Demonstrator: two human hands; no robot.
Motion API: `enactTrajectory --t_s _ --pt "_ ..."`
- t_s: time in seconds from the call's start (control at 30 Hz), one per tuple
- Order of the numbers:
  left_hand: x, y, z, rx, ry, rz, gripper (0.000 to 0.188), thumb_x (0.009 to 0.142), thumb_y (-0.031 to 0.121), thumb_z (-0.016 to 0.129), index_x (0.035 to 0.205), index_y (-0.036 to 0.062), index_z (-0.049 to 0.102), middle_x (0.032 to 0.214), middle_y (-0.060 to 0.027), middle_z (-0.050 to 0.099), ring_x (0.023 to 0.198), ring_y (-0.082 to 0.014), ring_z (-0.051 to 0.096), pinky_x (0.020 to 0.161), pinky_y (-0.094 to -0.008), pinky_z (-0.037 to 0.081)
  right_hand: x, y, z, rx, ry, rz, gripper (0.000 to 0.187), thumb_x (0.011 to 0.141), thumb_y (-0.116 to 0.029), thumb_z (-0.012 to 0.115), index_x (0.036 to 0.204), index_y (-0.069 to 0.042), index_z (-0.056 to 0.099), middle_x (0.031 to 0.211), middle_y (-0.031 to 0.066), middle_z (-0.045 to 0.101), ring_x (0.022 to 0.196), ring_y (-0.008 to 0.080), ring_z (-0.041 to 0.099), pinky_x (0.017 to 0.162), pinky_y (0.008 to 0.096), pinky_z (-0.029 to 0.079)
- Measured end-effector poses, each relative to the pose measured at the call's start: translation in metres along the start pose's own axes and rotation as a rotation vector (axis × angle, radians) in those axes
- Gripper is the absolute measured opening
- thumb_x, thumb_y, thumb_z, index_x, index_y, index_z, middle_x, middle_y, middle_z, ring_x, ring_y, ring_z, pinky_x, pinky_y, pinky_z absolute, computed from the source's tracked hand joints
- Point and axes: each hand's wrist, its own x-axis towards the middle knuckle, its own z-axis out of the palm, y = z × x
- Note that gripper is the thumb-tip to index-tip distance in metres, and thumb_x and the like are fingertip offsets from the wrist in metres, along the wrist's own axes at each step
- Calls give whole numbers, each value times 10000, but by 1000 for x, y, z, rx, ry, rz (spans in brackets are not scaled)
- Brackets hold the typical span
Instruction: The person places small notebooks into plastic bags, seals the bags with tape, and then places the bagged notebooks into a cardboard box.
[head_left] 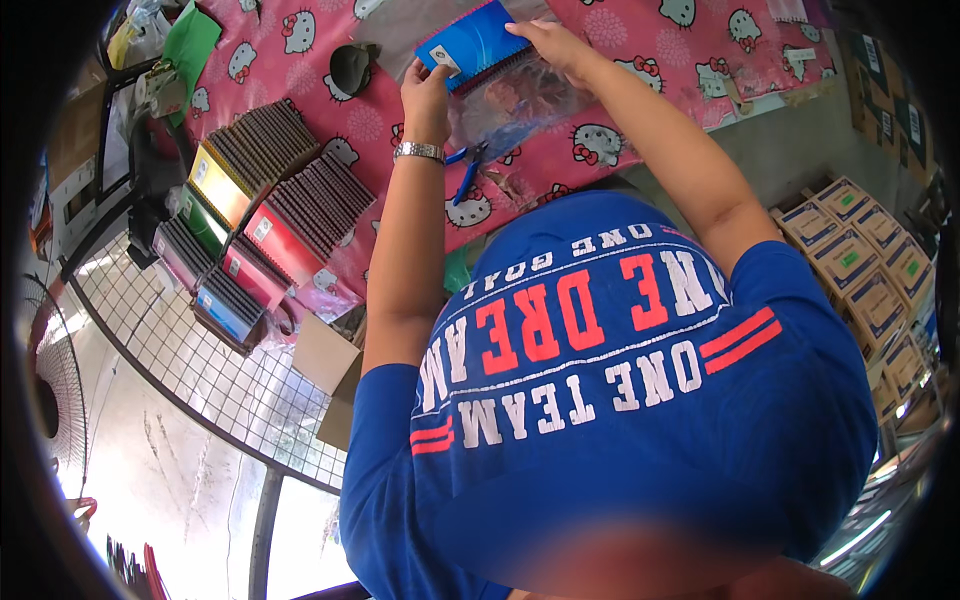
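Place is judged to be a small workshop or packing room; which cannot be told. Spiral notebooks are stacked in batches at left, matching cartons are piled at right, and blue-handled pliers are laid on a cloth-covered table, upper centre. Wire mesh and a fan are noted at left.

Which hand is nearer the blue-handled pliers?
Left. The left hand is beyond the pliers and slightly left, holding a notebook; the right hand is farther beyond and right.
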Motion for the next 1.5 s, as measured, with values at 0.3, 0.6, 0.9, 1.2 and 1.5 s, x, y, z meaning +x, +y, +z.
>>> enactTrajectory --t_s 0.3,0.6,0.9,1.2,1.5 --pt "34 39 -10 637 161 568 603 816 302 628 1276 -59 482 1282 -215 540 1116 -289 568 929 -344 443 -39 47 42 578 320 -63 76 826 -135 555 812 -60 550 811 28 529 806 144 503 726 309 408" --pt "74 79 32 1286 -331 229 500 891 447 444 1136 57 639 1100 -217 639 1070 -337 590 929 -365 432 -6 -11 111 915 95 244 187 701 5 525 829 -129 501 800 19 422 755 148 422 679 329 341" --pt "28 59 1 627 143 422 415 906 320 488 1110 -14 627 1055 -171 665 998 -258 620 859 -336 467 -37 19 31 291 400 -105 286 788 -121 543 1049 -4 546 868 78 555 784 183 541 778 357 448" --pt "-6 30 14 49 158 -84 410 947 297 459 1140 -59 518 1045 -155 620 923 -284 637 838 -423 514 35 -5 9 -202 169 -49 825 860 -643 432 1364 9 408 1331 197 501 1212 298 481 1025 400 345" --pt "10 24 0 238 99 -58 420 911 265 520 1119 -100 525 1009 -213 631 869 -312 668 750 -418 572 0 -30 8 -152 33 -62 715 895 -588 438 1303 -3 493 1274 139 542 1172 233 498 1000 343 351"
